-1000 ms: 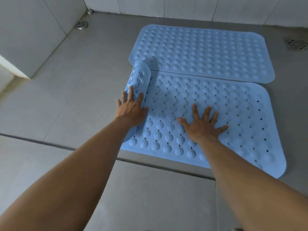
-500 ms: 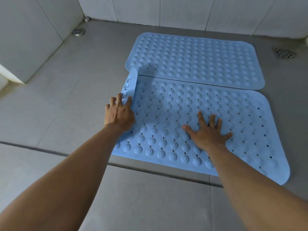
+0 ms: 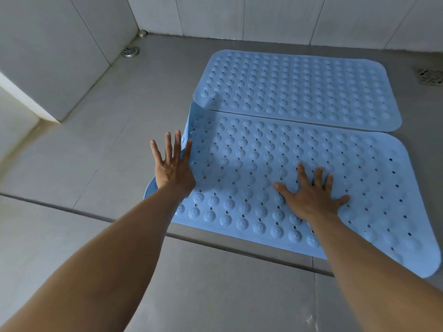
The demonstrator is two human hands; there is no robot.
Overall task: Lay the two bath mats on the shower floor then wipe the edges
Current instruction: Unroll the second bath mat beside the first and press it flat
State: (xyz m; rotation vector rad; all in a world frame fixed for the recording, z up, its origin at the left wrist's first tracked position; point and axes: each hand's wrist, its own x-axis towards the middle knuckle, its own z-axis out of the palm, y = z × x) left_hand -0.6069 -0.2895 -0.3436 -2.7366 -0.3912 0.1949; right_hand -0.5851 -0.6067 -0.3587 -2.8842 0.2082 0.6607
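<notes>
Two light blue bath mats with bumps and holes lie side by side on the grey shower floor. The far mat (image 3: 297, 89) lies flat near the back wall. The near mat (image 3: 287, 164) is flat except its left end, which still curls up a little. My left hand (image 3: 173, 164) presses flat with spread fingers on that curled left edge. My right hand (image 3: 311, 195) rests flat, fingers apart, on the near mat's middle front. Neither hand holds anything.
A round floor drain (image 3: 130, 51) sits in the far left corner and a square drain (image 3: 429, 76) at the far right. Tiled walls stand behind and at the left. A dark floor joint (image 3: 72, 208) runs across in front of the mats.
The rolled left end of the near mat has been pushed out leftwards and is almost flat. My left hand moved left with it. My right hand stayed on the mat.
</notes>
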